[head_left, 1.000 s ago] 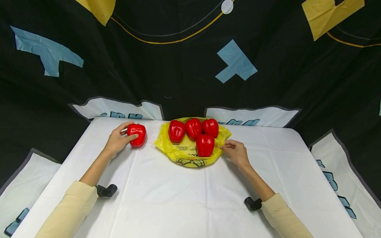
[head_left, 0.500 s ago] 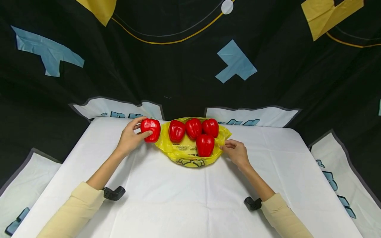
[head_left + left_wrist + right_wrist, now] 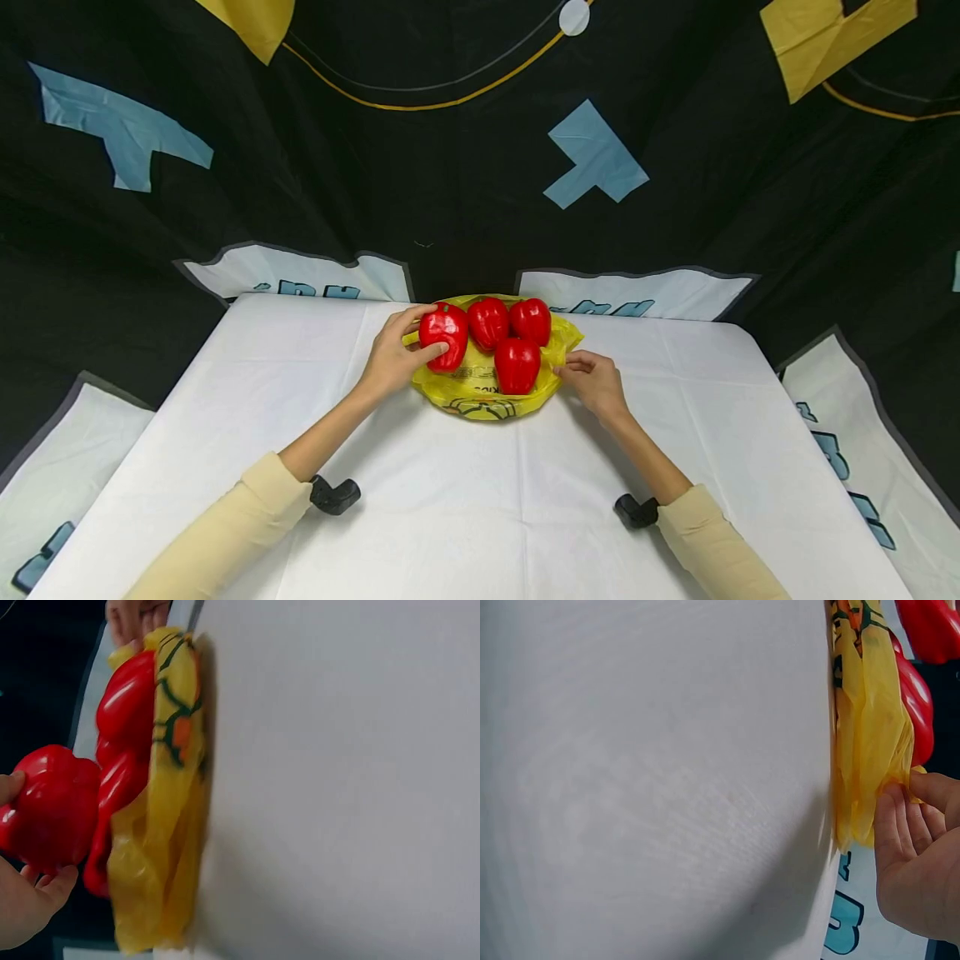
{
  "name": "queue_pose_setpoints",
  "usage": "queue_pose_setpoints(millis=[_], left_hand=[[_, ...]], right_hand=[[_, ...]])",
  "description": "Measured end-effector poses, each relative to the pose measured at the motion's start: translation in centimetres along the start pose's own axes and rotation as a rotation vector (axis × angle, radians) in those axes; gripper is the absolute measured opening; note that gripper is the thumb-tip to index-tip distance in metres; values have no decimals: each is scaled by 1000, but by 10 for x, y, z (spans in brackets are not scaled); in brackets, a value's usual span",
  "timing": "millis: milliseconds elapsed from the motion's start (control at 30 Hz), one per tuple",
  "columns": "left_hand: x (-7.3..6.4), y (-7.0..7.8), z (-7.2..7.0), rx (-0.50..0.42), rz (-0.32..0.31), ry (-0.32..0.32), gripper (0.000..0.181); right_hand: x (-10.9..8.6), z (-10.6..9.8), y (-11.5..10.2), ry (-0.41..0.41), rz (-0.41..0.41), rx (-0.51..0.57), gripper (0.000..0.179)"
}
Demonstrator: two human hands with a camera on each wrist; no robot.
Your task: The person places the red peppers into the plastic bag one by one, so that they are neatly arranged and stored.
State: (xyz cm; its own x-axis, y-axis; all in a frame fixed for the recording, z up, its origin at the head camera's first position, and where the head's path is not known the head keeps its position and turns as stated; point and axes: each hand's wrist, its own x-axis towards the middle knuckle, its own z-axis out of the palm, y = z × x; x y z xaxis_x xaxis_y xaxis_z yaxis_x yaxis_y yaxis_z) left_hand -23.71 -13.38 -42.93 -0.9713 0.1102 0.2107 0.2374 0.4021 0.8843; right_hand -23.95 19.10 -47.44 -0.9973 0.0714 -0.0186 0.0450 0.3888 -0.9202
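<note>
My left hand (image 3: 393, 354) grips a red bell pepper (image 3: 444, 333) by its sides, above the left part of a yellow plastic bag (image 3: 480, 409). In the left wrist view this bell pepper (image 3: 52, 806) hangs higher than the peppers in the bag. Three red bell peppers show on the open bag: two at the back (image 3: 488, 323) and one in front (image 3: 517, 367). Another, seen there earlier, is hidden behind the held one. At the bag's right rim, my right hand (image 3: 596, 385) pinches the thin plastic (image 3: 892, 769) between thumb and fingers.
A white cloth (image 3: 450, 517) covers the table. Behind it hangs a black curtain (image 3: 465, 192) with blue and yellow shapes. Black wrist cameras (image 3: 335, 496) sit at both cuffs.
The left hand has carried its bell pepper rightward from the table left of the bag to over the bag's left part. The right hand has stayed at the bag's rim.
</note>
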Motion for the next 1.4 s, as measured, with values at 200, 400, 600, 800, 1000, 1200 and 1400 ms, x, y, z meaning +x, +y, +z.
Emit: queue_pose_setpoints(millis=[200,400,600,800,1000,1200,1400], left_hand=[[-1,-3,22,-4,31,-1,58],[-4,-8,36,-12,47,-5,59],[-5,-14,43,-2,41,-8,59],[-8,-18,49,-24,39,-38,58],[-12,-23,54,-12,62,-36,57],[-14,-27,57,8,21,-41,56],[-12,-25,58,28,-8,-39,57]], right_hand=[[0,0,1,-4,9,-20,21],[0,0,0,-8,17,-20,22],[1,1,0,-9,12,-11,22],[1,1,0,-5,14,-1,22],[0,1,-3,-5,19,3,22],[0,1,-2,-6,25,4,22],[1,1,2,-8,27,1,23]])
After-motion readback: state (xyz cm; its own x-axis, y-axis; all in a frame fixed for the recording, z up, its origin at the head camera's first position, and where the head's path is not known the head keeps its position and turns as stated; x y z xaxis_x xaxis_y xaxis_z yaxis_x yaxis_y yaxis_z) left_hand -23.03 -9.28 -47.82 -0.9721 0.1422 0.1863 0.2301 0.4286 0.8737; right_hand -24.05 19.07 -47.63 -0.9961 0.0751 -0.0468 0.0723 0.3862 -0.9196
